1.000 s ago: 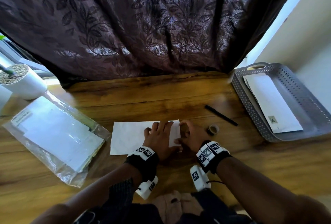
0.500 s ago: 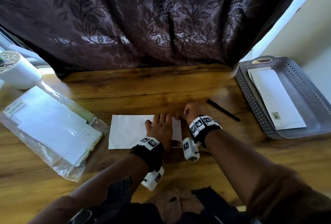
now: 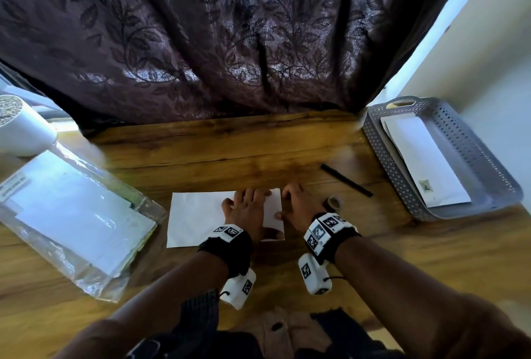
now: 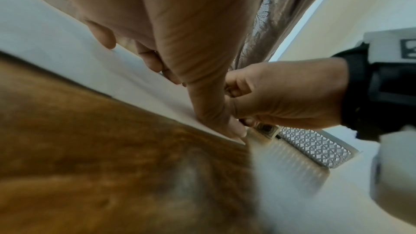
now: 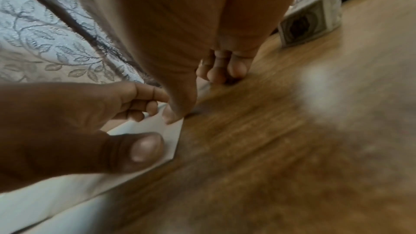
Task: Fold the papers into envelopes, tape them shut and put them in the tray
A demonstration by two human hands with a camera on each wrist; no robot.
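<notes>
paper (image 3: 201, 218), thin and light, likely limp, easily creased or slid on smooth wood; best held by a flat palm with fingertips pinching at an edge or corner. lies flat at lower centre of the head view, right end folded over. left hand (image 3: 247, 212) spread flat on that fold, fingers straight and slightly apart, thumb (image 5: 144, 147) pressing the near right corner. right hand (image 3: 298, 209) just right of the edge, fingers curled onto the table (image 3: 258, 152), thumb tip touching the paper's edge, gripping nothing. tape roll (image 3: 334, 202) just beyond; tray (image 3: 402, 186) at upper right, holding one envelope (image 3: 425, 163).
</notes>
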